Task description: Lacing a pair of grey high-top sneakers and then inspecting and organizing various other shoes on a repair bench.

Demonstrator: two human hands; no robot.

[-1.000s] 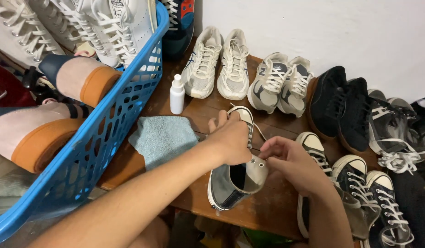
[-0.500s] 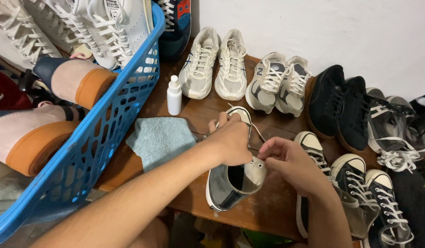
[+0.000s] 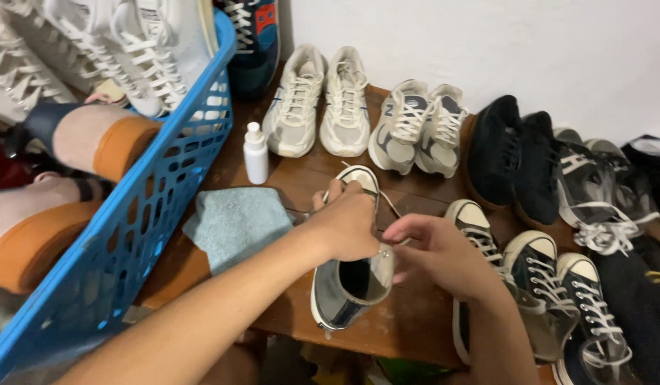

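Observation:
A grey high-top sneaker (image 3: pixel 348 289) with a white toe cap lies on the wooden table (image 3: pixel 415 321), its opening towards me. My left hand (image 3: pixel 343 227) lies over its upper and grips it. Just to the right, my right hand (image 3: pixel 437 253) pinches the white shoelace (image 3: pixel 388 202) close to the top eyelets. The lace runs from the toe end to my fingers.
A blue plastic basket (image 3: pixel 130 228) full of shoes stands at the left. A light blue cloth (image 3: pixel 237 224) and a small white bottle (image 3: pixel 256 153) lie beside it. Pairs of white, grey and black sneakers line the wall; dark high-tops (image 3: pixel 551 285) crowd the right.
The view has shifted slightly to the left and down. My hands have stayed on the grey sneaker, and the right hand has drawn the lace a little further.

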